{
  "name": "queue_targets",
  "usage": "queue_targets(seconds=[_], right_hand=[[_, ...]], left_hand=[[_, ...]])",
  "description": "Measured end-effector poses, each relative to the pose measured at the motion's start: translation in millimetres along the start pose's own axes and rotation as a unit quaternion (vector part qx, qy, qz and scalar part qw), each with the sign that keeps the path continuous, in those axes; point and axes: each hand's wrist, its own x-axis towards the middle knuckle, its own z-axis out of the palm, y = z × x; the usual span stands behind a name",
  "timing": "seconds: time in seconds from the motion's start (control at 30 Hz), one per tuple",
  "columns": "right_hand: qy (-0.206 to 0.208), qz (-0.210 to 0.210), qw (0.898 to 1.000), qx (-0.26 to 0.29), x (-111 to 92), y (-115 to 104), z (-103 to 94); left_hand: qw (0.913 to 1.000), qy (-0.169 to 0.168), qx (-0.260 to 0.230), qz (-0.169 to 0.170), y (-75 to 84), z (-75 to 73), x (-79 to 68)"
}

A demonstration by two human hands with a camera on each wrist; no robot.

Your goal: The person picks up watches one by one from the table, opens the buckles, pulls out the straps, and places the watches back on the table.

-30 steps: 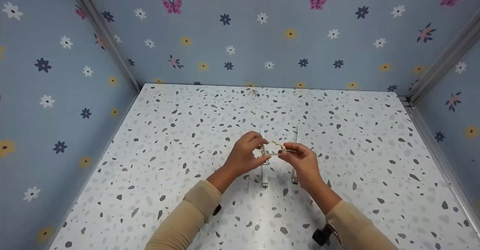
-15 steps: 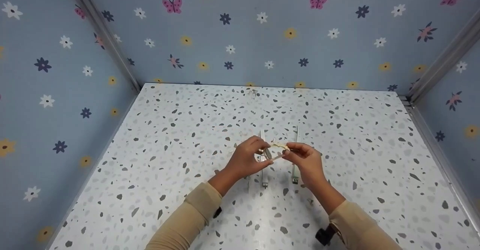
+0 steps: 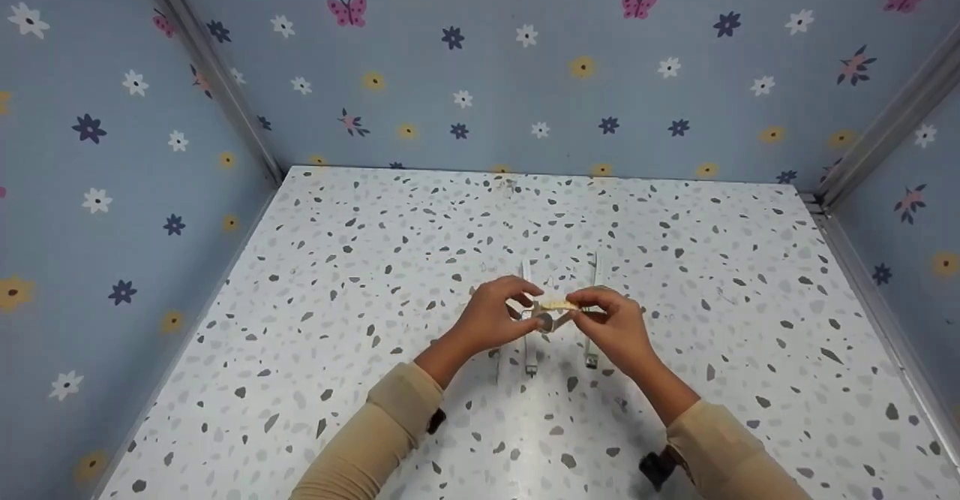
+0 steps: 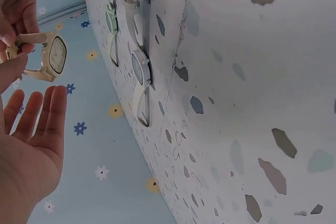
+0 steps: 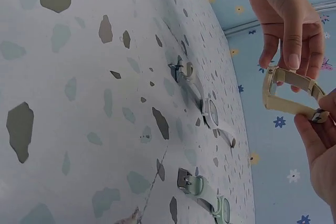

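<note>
Right wrist view: your right hand (image 5: 322,153) pinches the watch strap (image 5: 289,105); left hand (image 5: 289,19) loose, contact unclear; best cradle the case (image 5: 268,87).

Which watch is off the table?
The cream watch, its strap pinched in the right hand; the white watch and green watch lie on the table.

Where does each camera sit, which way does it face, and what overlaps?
Head: on the head, facing forward and down at the table; left hand, right hand, sleeves show.
Left wrist: on that wrist, facing past the left hand to the cream watch; both hands partly show.
Right wrist: on that wrist, facing the cream watch; both hands partly show.
Shared: both wrist views include the white watch and green watch.
</note>
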Motion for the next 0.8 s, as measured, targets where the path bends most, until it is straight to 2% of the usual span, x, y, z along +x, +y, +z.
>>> queue_targets(seconds=[0.1,0.3,0.47,0.8], right_hand=[[-0.010,-0.027,1.000,-0.008,0.0,-1.7,-0.7],[-0.035,-0.061,0.997,-0.015,0.5,-4.2,-2.2],[-0.049,-0.073,0.996,-0.010,1.0,-5.9,-4.0],[-0.070,-0.086,0.994,0.000,-1.1,-6.2,-7.3]], left_hand=[[0.9996,-0.018,-0.013,-0.017,0.6,0.2,0.1],[0.9990,-0.033,0.003,-0.029,1.1,0.6,1.3],[0.9991,-0.036,0.006,-0.023,3.1,1.1,1.6],[0.9980,-0.035,-0.039,-0.037,6.2,3.8,1.0]])
